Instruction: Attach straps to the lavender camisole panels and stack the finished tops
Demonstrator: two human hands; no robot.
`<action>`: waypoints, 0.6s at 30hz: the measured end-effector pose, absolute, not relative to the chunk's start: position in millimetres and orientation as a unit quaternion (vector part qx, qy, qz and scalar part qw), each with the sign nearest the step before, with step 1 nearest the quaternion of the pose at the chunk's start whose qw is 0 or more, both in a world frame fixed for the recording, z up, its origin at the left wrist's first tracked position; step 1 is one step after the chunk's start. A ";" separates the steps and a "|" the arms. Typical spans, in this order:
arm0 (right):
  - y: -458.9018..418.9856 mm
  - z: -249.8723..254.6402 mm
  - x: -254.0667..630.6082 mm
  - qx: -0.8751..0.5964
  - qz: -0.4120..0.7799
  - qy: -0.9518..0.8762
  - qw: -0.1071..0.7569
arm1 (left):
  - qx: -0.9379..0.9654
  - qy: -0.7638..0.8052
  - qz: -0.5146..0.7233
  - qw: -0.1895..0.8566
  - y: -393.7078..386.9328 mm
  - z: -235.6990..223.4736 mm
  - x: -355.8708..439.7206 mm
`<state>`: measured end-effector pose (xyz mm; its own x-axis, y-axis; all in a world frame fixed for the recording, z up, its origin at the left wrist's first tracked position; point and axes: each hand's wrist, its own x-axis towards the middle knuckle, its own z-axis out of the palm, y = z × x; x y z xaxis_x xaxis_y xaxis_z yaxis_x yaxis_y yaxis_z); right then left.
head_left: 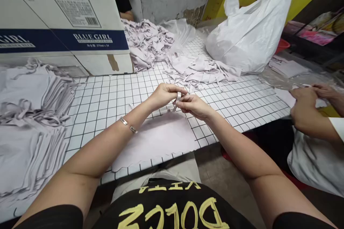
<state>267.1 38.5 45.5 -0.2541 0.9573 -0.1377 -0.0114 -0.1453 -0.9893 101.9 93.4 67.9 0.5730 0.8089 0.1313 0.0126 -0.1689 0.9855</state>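
Note:
A flat piece of pale pinkish cloth (163, 137) lies on the table in front of me, its lower edge close to the table's near edge. Both my hands meet above its far edge around a narrow cloth strip (178, 97) that loops up between the fingers. My left hand (165, 94), with a silver cuff on the wrist, is closed in a pinch at the strip. From the right, my right hand (195, 106) pinches the same strip with thumb and finger. The fingers partly hide how the strip joins the cloth.
Stacked cloth pieces with straps (29, 128) lie at left, before a beer carton (94, 39). Loose strips (199, 69) and a larger heap (150, 41) sit behind, beside a white plastic bag (244, 39). At right, another person's hands (309, 96) handle cloth on the grid-patterned table (233, 103).

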 end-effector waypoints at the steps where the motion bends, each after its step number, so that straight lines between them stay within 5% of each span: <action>1: 39.0 43.3 266.8 -0.464 0.587 -0.504 0.431 | 0.678 0.308 0.357 0.564 93.8 66.1 102.1; 4: 39.9 36.5 265.3 -0.471 0.546 -0.479 0.500 | 0.677 0.323 0.372 0.547 95.1 61.8 103.3; 11: 39.3 24.7 260.5 -0.480 0.597 -0.500 0.403 | 0.662 0.368 0.351 0.551 93.3 55.2 104.8; 18: 39.6 18.8 259.2 -0.499 0.534 -0.466 0.499 | 0.655 0.371 0.363 0.549 96.4 43.4 97.2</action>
<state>259.2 39.6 18.8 -0.0054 0.9977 -0.0676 -0.0679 -0.0678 -0.9954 97.2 96.4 43.4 0.4601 0.8852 0.0688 0.0876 -0.1224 0.9886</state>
